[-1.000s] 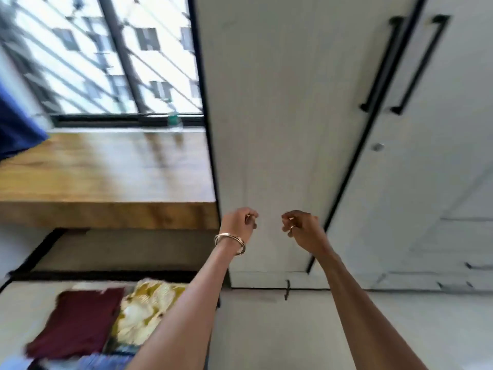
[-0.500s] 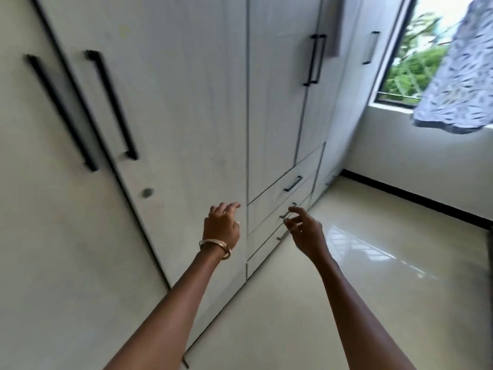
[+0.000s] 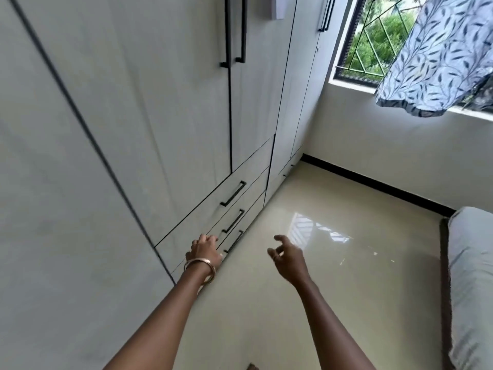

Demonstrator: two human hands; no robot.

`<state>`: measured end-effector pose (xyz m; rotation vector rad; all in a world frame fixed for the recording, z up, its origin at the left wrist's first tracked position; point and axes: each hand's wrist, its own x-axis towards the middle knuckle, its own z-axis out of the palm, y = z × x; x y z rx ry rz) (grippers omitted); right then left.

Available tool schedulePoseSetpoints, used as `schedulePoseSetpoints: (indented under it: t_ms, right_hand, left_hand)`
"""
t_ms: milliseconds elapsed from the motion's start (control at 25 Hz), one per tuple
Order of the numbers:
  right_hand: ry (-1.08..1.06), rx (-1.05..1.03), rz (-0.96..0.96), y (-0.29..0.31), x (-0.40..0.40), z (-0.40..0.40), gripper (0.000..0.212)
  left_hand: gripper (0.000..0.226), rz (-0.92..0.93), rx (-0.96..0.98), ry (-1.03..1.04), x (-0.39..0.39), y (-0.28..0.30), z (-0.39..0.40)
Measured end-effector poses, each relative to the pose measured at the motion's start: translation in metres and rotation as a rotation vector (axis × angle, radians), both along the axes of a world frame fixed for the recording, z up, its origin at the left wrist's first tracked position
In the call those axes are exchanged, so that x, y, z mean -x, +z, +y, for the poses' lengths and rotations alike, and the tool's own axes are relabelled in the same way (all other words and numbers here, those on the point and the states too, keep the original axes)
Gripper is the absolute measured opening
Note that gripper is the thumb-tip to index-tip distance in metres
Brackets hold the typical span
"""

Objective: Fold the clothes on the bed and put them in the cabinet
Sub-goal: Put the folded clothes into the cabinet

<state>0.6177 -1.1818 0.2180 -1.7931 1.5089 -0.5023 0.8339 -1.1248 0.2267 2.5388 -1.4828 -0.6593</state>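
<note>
The pale grey cabinet (image 3: 160,116) fills the left and top of the view, all its doors and three drawers (image 3: 234,193) closed. My left hand (image 3: 204,251), with a gold bangle on the wrist, hangs in front of the lowest drawers with loosely curled fingers and holds nothing. My right hand (image 3: 286,259) hovers over the cream floor, fingers relaxed and empty. The edge of the bed (image 3: 472,276) with a grey sheet shows at the right. No clothes are in view.
A glossy cream floor (image 3: 333,276) lies between cabinet and bed. A window (image 3: 373,38) with a leaf-patterned curtain (image 3: 440,54) is at the top right. Black handles (image 3: 236,30) run down the tall doors. A black skirting line follows the far wall.
The view has swung right, away from the wooden ledge and folded clothes, along the cabinet toward the bed. Both empty hands have dropped lower and spread apart.
</note>
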Motion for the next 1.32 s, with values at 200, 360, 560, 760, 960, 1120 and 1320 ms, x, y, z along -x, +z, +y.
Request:
schedulePoseSetpoints:
  t_ms: [200,360,560,760,960,1120,1320]
  right_hand:
    - [0.255,-0.088,0.296,-0.024,0.000,-0.129,0.036]
    - [0.508,-0.042,0.453,-0.048,-0.040,-0.232,0.041]
    - [0.788,0.016,0.540,-0.086,-0.120,-0.357,0.057]
    - [1.087,0.051,0.672,-0.104,-0.186,-0.433,0.063]
    - [1.176,0.116,0.938,-0.125,-0.202,-0.428,0.054]
    - [1.253,0.123,0.897,-0.131,-0.185,-0.425,0.050]
    - [1.582,-0.049,0.973,-0.100,-0.133,-0.432,0.047]
  left_hand:
    - [0.047,0.057,-0.051,0.007,0.006,-0.019,-0.116]
    - [0.050,0.099,-0.062,0.077,-0.017,-0.055,-0.208]
    - [0.085,0.266,-0.192,0.235,-0.038,-0.119,-0.308]
    - [0.082,0.383,-0.324,0.424,-0.051,-0.140,-0.342]
    - [0.075,0.287,-0.397,0.488,-0.046,-0.138,-0.351]
    - [0.072,0.265,-0.418,0.562,-0.019,-0.139,-0.350]
    - [0.055,0.277,-0.630,0.496,0.041,-0.116,-0.353]
